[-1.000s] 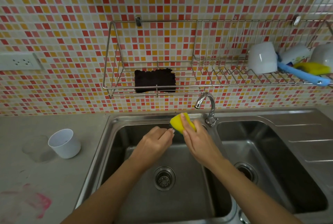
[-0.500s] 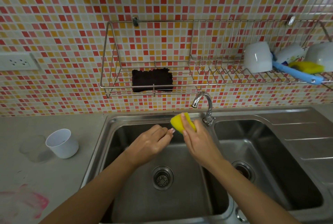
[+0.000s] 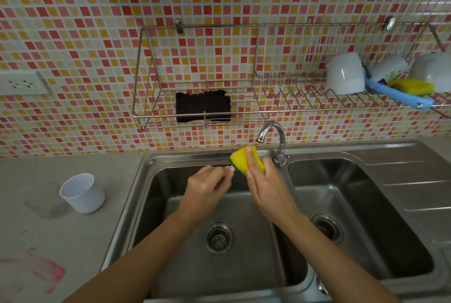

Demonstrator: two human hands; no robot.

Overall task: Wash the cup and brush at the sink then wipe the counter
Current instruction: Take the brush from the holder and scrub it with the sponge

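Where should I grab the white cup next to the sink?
Take the white cup round its curved side wall, coming from the sink side. It stands upright on the counter with its mouth up. No handle shows, and nothing stands between it and the sink.

Bare forearms reach in from 7 and 5 o'clock, the left hand (image 3: pixel 207 185) with fingers curled, the right hand (image 3: pixel 266 188) at its 3 o'clock gripping a sponge (image 3: pixel 238 157).
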